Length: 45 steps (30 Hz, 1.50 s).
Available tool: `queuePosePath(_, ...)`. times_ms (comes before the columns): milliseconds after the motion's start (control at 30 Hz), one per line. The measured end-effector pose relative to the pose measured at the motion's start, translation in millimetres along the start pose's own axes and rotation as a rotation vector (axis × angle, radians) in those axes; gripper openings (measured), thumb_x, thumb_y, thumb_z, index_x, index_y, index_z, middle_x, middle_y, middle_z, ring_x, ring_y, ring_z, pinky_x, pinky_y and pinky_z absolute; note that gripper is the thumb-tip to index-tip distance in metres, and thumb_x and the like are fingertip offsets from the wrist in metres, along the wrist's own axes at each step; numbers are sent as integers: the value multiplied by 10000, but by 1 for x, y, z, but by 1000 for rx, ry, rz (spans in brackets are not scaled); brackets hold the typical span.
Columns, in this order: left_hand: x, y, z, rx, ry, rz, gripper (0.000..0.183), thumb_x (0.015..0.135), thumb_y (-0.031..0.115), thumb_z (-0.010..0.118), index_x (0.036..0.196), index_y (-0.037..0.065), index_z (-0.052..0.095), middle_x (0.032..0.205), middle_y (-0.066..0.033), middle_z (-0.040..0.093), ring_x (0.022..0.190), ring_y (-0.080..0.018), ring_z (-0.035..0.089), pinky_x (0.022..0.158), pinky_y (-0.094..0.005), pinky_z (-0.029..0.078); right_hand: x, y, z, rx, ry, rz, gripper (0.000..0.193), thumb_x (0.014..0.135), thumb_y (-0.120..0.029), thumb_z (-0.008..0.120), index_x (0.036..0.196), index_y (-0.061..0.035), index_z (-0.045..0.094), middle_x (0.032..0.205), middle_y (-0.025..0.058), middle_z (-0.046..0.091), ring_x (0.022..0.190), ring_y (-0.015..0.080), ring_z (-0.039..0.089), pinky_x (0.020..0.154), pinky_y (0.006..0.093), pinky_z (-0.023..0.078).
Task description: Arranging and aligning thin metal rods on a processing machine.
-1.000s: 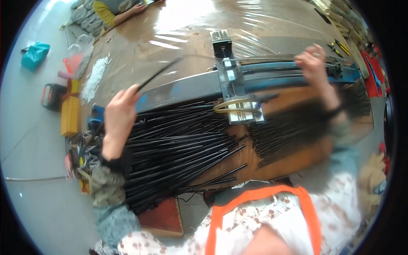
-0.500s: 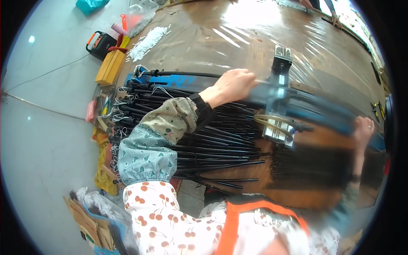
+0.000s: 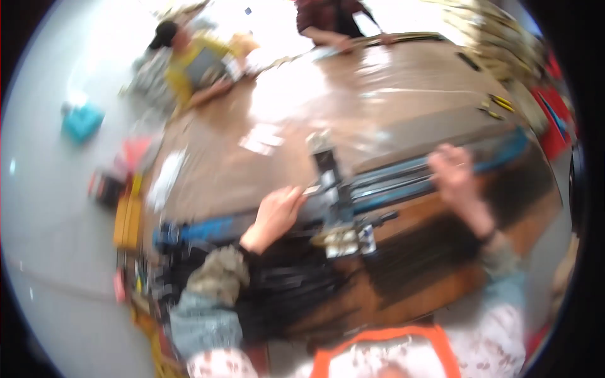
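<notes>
My left hand (image 3: 277,214) is closed just left of a black and silver clamp-like device (image 3: 329,179), its fingertips pinched by the device's edge. Whether a thin part is between them is too blurred to tell. Under the device runs a long blue rail (image 3: 378,203) with dark rods lying along it. My right hand (image 3: 454,173) hovers over or rests on the rail right of the device, fingers extended and smeared by motion. A pile of thin black rods (image 3: 283,286) lies in front of my left hand.
Across the brown, film-covered table (image 3: 233,170), a person in yellow (image 3: 189,69) and another in dark clothes (image 3: 331,22) work at the far edge. Yellow-handled pliers (image 3: 501,102) lie far right. A yellow box (image 3: 128,220) stands by the left edge, near white pieces (image 3: 167,179).
The view has tilted up and turned, bringing two people into sight. My right hand has come from the rail's far right end in toward the device. My left hand remains closed beside the device.
</notes>
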<state>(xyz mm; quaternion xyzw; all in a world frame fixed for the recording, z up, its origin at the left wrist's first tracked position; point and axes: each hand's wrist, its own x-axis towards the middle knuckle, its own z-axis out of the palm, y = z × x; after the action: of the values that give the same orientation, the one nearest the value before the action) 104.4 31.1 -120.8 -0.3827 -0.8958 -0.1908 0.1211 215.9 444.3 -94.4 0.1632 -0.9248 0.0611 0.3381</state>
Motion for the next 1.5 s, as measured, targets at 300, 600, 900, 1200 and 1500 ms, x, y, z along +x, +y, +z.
queuePosePath(300,11,22,-7,80,-95,-79,206,950,236,575,833,70,544,751,-149,635,713,-394,627,591,-486,475,-54,-60,-8,171,-40,3,324,792,-202,763,1093,-114,683,995,0,696,992,195,613,877,376,354)
queuePosePath(600,20,19,-9,87,-60,-66,190,925,213,603,820,68,540,749,-137,631,705,-374,628,598,-479,473,-30,-82,41,565,-132,-12,238,810,-91,721,1034,-49,653,870,97,638,869,288,600,751,400,470)
queuePosePath(900,20,-3,-13,326,96,305,153,890,207,621,808,121,525,719,-50,530,654,-229,596,580,-370,473,-42,-70,32,649,-238,221,291,789,-114,754,1043,-21,647,926,165,640,911,384,602,787,439,504)
queuePosePath(1200,65,-33,-109,212,315,80,360,929,124,610,1282,59,605,1359,-149,558,1233,-315,546,1058,-401,417,-97,-111,6,309,-433,-102,209,767,-246,768,854,-118,627,824,41,577,788,233,571,678,373,445)
queuePosePath(1500,-1,104,-196,-1550,-177,190,507,1042,294,367,1444,-16,380,1419,-150,495,1314,-232,459,1081,-339,389,-70,-107,17,172,-618,-264,167,703,-201,697,764,-98,579,790,51,578,810,219,583,693,343,465)
